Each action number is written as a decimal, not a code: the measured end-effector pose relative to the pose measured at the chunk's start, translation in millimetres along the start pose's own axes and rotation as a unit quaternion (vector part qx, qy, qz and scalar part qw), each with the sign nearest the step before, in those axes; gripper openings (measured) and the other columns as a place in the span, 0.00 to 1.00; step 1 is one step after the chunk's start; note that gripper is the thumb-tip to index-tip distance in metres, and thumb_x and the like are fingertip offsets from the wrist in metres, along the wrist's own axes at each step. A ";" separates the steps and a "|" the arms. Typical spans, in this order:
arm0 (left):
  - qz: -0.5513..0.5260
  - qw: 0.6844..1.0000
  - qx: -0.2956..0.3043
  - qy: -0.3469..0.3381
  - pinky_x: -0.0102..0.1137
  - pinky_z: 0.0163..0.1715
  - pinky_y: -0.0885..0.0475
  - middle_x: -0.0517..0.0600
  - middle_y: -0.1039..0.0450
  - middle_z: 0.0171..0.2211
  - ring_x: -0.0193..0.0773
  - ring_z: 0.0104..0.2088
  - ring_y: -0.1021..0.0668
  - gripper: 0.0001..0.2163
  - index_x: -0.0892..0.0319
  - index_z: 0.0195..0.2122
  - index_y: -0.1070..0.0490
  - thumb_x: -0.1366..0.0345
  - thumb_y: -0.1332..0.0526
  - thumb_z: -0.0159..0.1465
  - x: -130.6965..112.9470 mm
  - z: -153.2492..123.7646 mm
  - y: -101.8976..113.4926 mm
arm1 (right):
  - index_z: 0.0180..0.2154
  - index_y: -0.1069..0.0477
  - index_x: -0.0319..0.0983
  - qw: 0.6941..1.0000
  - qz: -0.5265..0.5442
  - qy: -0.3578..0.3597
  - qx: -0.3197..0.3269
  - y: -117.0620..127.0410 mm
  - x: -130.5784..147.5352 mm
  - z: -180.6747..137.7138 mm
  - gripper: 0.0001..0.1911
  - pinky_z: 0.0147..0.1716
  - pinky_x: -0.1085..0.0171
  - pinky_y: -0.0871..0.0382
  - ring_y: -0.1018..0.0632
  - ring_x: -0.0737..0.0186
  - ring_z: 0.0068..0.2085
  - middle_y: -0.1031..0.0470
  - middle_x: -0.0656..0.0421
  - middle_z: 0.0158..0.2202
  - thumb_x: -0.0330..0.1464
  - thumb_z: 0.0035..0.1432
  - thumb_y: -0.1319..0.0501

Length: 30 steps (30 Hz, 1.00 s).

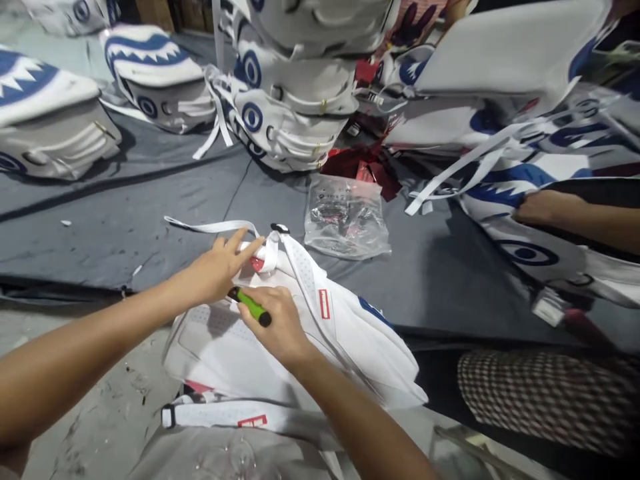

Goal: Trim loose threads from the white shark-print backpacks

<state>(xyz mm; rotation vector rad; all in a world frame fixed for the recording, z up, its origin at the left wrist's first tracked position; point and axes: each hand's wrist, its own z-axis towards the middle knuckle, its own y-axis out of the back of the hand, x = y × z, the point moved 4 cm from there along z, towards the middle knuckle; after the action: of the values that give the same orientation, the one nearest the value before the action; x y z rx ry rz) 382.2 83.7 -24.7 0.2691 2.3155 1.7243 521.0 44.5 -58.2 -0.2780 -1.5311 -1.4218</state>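
Observation:
A white backpack [350,340] with red labels lies on its front before me, its straps up. My left hand [220,267] pinches the top strap and handle loop [267,250] of the backpack, fingers closed on the webbing. My right hand [277,323] is closed round a green tool with a black tip [250,307], a lighter or pen as far as I can tell, held just below the strap by my left hand.
A grey table [150,220] carries stacks of white backpacks with blue shark-mouth prints [290,100] at the back. A clear plastic bag of small parts [345,217] lies beyond the backpack. Another person's arm [575,213] rests on backpacks at the right.

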 end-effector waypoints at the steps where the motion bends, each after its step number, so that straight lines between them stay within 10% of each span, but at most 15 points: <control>1: 0.001 1.000 -0.002 -0.002 0.45 0.50 0.27 0.63 0.64 0.74 0.63 0.61 0.34 0.48 0.51 0.74 0.64 0.82 0.43 0.56 -0.1 -0.1 -0.6 | 0.43 0.20 0.42 1.000 -0.002 -0.009 -0.010 -0.7 -0.8 1.1 0.09 0.48 0.58 0.36 0.19 0.58 0.44 0.16 0.58 0.42 0.33 0.62 0.36; 7: -0.024 1.000 -0.011 0.001 0.46 0.52 0.27 0.62 0.63 0.73 0.63 0.63 0.35 0.47 0.50 0.73 0.64 0.82 0.43 0.56 6.8 -2.3 -5.3 | 0.40 0.21 0.42 0.992 0.108 0.070 -0.001 34.2 14.6 0.6 0.07 0.52 0.61 0.32 0.19 0.60 0.47 0.17 0.59 0.46 0.33 0.61 0.36; 10: -0.039 0.999 -0.006 -0.001 0.46 0.53 0.27 0.61 0.64 0.74 0.63 0.66 0.38 0.47 0.49 0.73 0.64 0.80 0.42 0.57 7.3 -3.3 -4.6 | 0.43 0.23 0.41 0.980 0.040 0.102 -0.164 106.4 -1.7 -10.6 0.12 0.56 0.57 0.33 0.20 0.59 0.51 0.19 0.56 0.49 0.30 0.63 0.44; 12: -0.034 0.999 0.003 0.010 0.47 0.53 0.27 0.60 0.64 0.74 0.64 0.66 0.39 0.46 0.50 0.73 0.63 0.79 0.42 0.58 5.6 -3.4 -3.1 | 0.44 0.22 0.40 0.966 -0.112 0.006 -0.235 150.0 -37.0 -11.4 0.16 0.54 0.56 0.31 0.20 0.56 0.49 0.18 0.53 0.45 0.28 0.63 0.48; 14: -0.025 0.999 0.016 0.026 0.47 0.53 0.27 0.60 0.65 0.74 0.64 0.66 0.40 0.45 0.51 0.73 0.62 0.79 0.42 0.58 3.2 -3.2 -1.5 | 0.46 0.21 0.40 0.937 -0.286 -0.165 -0.112 169.3 -88.0 1.3 0.18 0.49 0.57 0.29 0.19 0.52 0.47 0.18 0.51 0.43 0.27 0.61 0.46; 17: -0.023 0.999 0.026 0.033 0.46 0.53 0.27 0.60 0.65 0.74 0.63 0.66 0.40 0.45 0.51 0.74 0.62 0.80 0.43 0.58 0.3 -2.5 -0.6 | 0.57 0.25 0.41 0.889 -0.355 -0.279 0.073 168.7 -149.4 29.7 0.25 0.41 0.61 0.28 0.19 0.49 0.45 0.18 0.50 0.42 0.26 0.57 0.41; 21: -0.022 0.999 0.007 0.034 0.46 0.51 0.25 0.59 0.62 0.74 0.61 0.65 0.37 0.44 0.48 0.73 0.62 0.79 0.44 0.59 0.8 -2.4 -1.8 | 0.70 0.46 0.38 0.885 -0.418 -0.198 0.058 155.9 -170.1 69.7 0.36 0.47 0.61 0.30 0.24 0.49 0.55 0.28 0.45 0.59 0.25 0.61 0.45; 30: -0.013 0.999 -0.013 0.032 0.47 0.48 0.23 0.60 0.59 0.74 0.60 0.63 0.34 0.44 0.49 0.73 0.57 0.80 0.43 0.57 1.7 -2.7 -4.7 | 0.61 0.38 0.27 0.852 -0.484 -0.152 0.126 128.0 -207.8 105.4 0.24 0.45 0.62 0.31 0.22 0.52 0.50 0.24 0.37 0.51 0.29 0.67 0.48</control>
<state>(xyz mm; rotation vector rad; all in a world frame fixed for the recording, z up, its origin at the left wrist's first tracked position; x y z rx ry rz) 379.7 80.4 -28.6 0.1812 2.3282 1.7729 663.0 261.5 -117.1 0.5497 -2.2558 -1.9478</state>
